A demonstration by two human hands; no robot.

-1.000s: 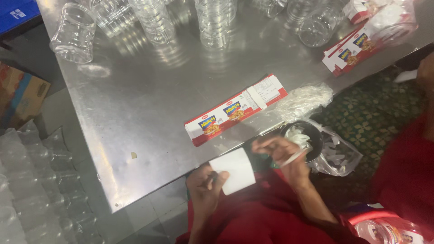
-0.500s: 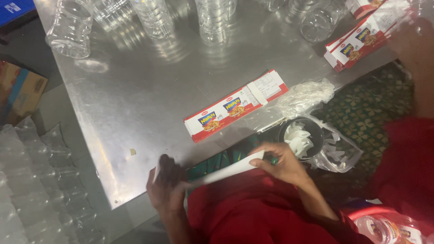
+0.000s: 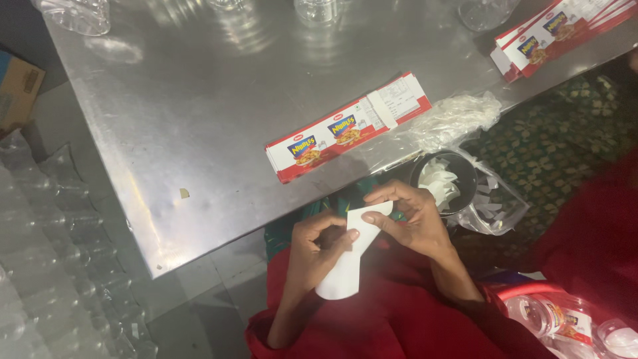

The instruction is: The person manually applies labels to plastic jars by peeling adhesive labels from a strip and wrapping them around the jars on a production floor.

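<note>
Below the steel table's near edge, two hands curl a white label strip over a red lap.

At far left, stacked clear plastic containers (image 3: 40, 266) blur together, hard to count. Left hand (image 3: 318, 249) now pinches the white label strip (image 3: 349, 256) from the side, fingers closed on it; half a second ago the strip was stretched flat between both hands, so it has been turned upright and rolled. Right hand (image 3: 409, 223) grips its upper end, fingertips closed. Above, a flat stack of red printed labels (image 3: 345, 129) lies on the table (image 3: 199, 100). Rightward, a dark cup of white scraps (image 3: 442, 183) sits half hidden in plastic film.
</note>
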